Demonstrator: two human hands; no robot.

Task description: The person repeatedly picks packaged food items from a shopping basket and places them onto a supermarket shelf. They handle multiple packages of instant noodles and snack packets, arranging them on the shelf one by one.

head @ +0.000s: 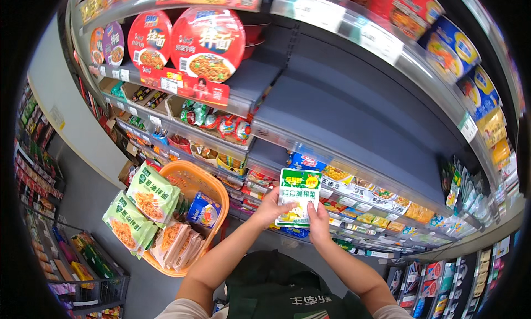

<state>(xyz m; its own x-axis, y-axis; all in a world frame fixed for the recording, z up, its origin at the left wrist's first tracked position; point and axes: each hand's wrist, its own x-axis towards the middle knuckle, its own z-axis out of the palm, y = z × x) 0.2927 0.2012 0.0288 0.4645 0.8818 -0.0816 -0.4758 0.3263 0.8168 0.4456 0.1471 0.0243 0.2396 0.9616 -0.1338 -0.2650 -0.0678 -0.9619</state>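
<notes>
Between my two hands I hold a green and white food pouch (299,196) with printed writing and its front turned up toward me. My left hand (274,207) grips its left edge, the thumb lying across the front. On the opposite edge, my right hand (318,223) pinches the lower right part. Just left of my left forearm stands an orange plastic basket (222,182). Green noodle packets (153,194) stick out over its left rim. Brown noodle packets (176,244) and a blue instant-noodle tub (204,210) also lie in it.
A grey store shelf (352,111) runs ahead, with red noodle bowls (207,45) at upper left. Small snack packs (373,196) fill lower tiers behind the pouch. Several pouches (468,194) stand at the shelf's right end. A wire rack (91,290) stands at lower left.
</notes>
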